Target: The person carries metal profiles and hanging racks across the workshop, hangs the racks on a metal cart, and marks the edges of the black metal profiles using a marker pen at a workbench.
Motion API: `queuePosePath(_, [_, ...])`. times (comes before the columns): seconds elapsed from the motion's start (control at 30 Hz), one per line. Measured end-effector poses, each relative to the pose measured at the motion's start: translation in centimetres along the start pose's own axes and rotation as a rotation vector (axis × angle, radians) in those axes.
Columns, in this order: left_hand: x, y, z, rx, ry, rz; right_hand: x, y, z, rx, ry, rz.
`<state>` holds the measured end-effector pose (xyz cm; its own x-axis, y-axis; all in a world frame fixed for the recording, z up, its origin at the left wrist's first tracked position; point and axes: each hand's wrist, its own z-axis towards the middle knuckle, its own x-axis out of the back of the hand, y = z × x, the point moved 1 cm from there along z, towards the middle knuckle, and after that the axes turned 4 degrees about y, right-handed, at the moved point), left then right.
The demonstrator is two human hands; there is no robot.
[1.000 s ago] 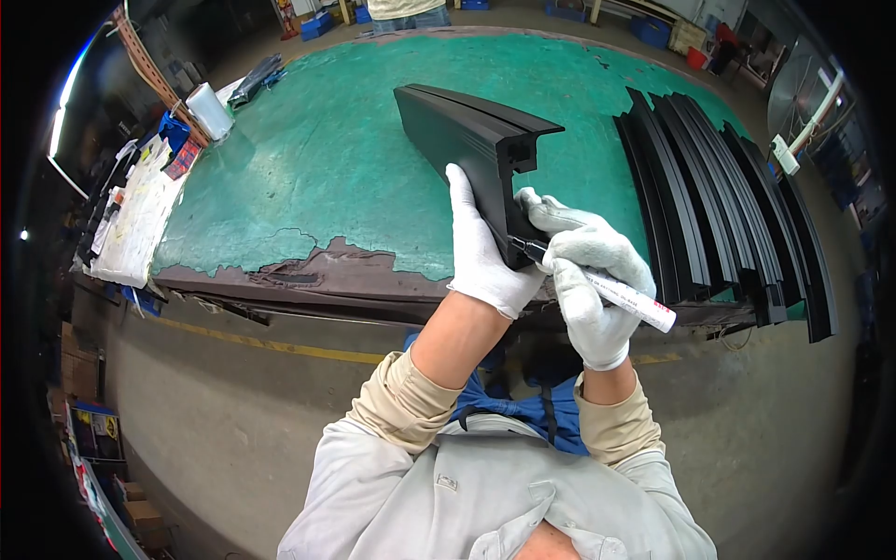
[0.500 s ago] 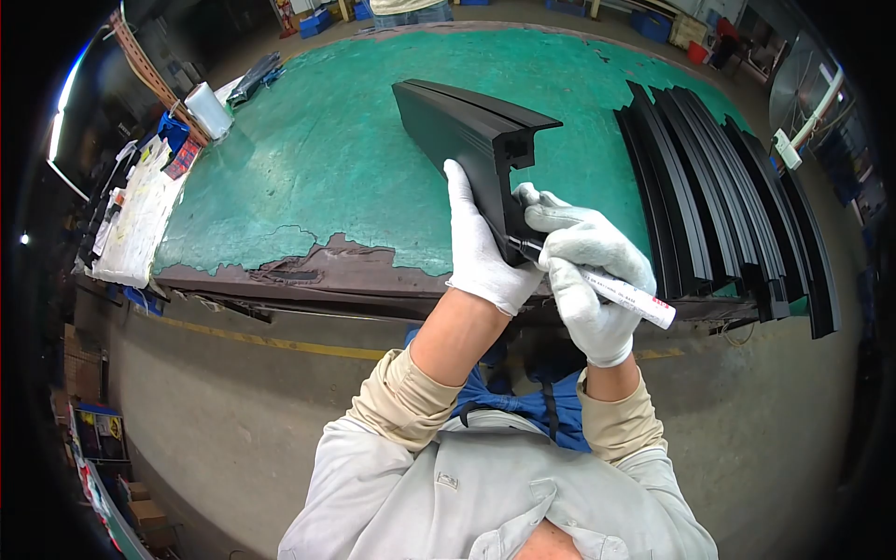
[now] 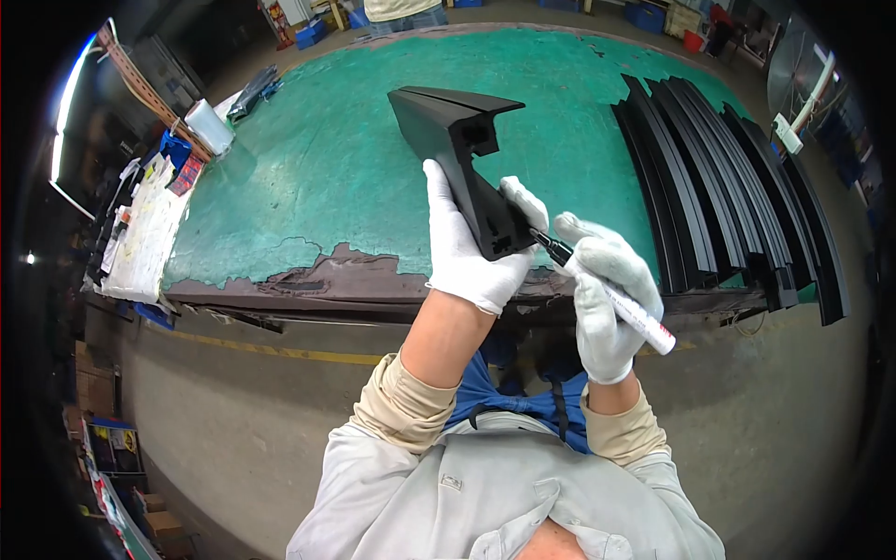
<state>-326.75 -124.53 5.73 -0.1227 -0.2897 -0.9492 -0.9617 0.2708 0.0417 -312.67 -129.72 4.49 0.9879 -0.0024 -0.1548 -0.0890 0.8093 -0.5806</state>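
Note:
My left hand (image 3: pixel 471 247), in a white glove, is wrapped round the near end of a black extruded profile (image 3: pixel 457 154). The profile's cut end, with its hollow channels, faces me, and its far end points away over the table. In my gloved right hand (image 3: pixel 611 289) is a white paint marker (image 3: pixel 641 322) with a black front part. Its tip is at the lower right edge of the profile's end, close to my left fingertips; whether it touches the surface I cannot tell.
A green-topped table (image 3: pixel 327 177) with a torn front edge lies under the work. Several long black profiles (image 3: pixel 719 187) lie side by side at the right. A clear plastic roll (image 3: pixel 210 126) and white sheeting (image 3: pixel 140 233) are at the left. Another person (image 3: pixel 406 14) stands beyond the far edge.
My left hand has turned the profile so its end faces me more and moved slightly left. The right hand has drawn a little down and away, with the marker's tip now showing.

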Motion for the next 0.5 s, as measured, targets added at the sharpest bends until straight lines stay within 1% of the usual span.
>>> queuePosePath(0.1, [-0.4,0.6,-0.1,0.101,-0.07,-0.162,-0.4,-0.1,-1.1,-0.041,0.047,0.032])
queuePosePath(0.13, [-0.7,0.6,-0.2,0.1,-0.072,-0.148,-0.6,-0.1,-1.2,-0.041,0.038,0.023])
queuePosePath(0.23, [-2.6,0.5,-0.1,-0.06,-0.085,-0.127,-0.8,-0.3,-0.6,0.0,0.015,-0.002])
queuePosePath(0.33, [-4.7,1.4,0.0,-0.043,-0.149,-0.139,-1.3,-0.4,0.2,-0.077,0.046,0.027])
queuePosePath(0.5, [-6.8,3.7,0.6,-0.054,-0.202,-0.122,-2.3,-0.1,2.2,-0.023,0.045,0.058])
